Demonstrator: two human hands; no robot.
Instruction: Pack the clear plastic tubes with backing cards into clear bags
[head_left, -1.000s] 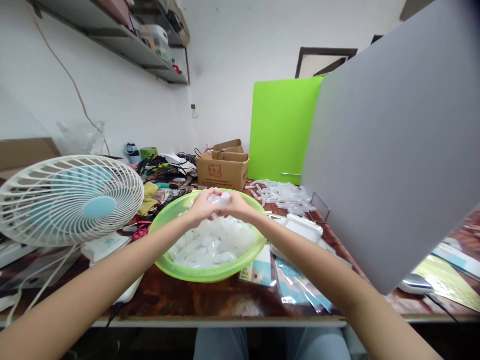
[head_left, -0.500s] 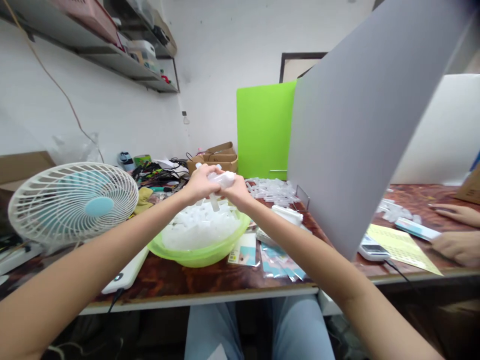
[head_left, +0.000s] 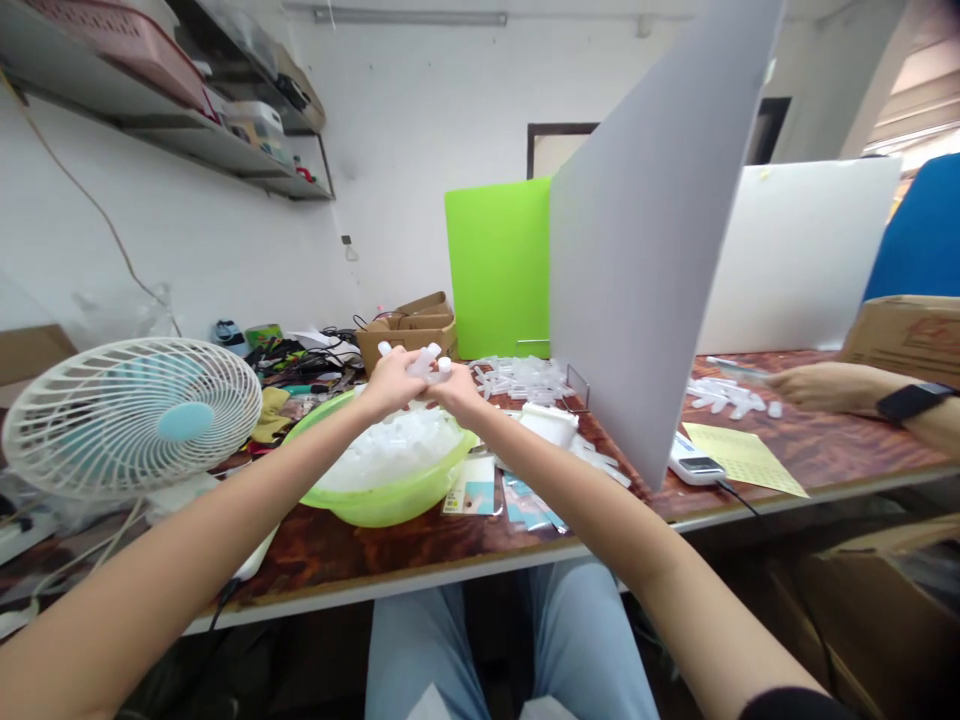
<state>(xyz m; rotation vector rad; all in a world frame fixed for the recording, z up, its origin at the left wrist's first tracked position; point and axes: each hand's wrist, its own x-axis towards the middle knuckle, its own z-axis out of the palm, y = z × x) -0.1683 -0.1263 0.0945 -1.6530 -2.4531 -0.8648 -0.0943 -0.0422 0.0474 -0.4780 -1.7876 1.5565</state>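
My left hand (head_left: 394,383) and my right hand (head_left: 457,392) meet above the green basin (head_left: 375,508), fingers closed round several translucent white plastic tubes (head_left: 425,358). The tube ends poke up between the fingers, and one sticks out beyond my left hand. How the tubes are shared between the two hands is partly hidden. Below them, the basin is heaped with similar white plastic pieces (head_left: 397,448). Right of the basin lie printed cards in clear sleeves (head_left: 474,488) and a white container (head_left: 550,424).
More tubes (head_left: 521,378) lie in a pile before the green panel (head_left: 499,265). A grey divider (head_left: 630,240) stands to the right. Beyond it, a co-worker's hand (head_left: 825,385) holds a thin packet near loose tubes, a white device (head_left: 694,460) and a yellow sheet (head_left: 746,460). A fan (head_left: 135,415) stands left.
The view has swung to the right. My hands stay together over the basin, with the tubes at a different angle in the fingers. Beyond the divider, the co-worker's hand and packet have moved farther back.
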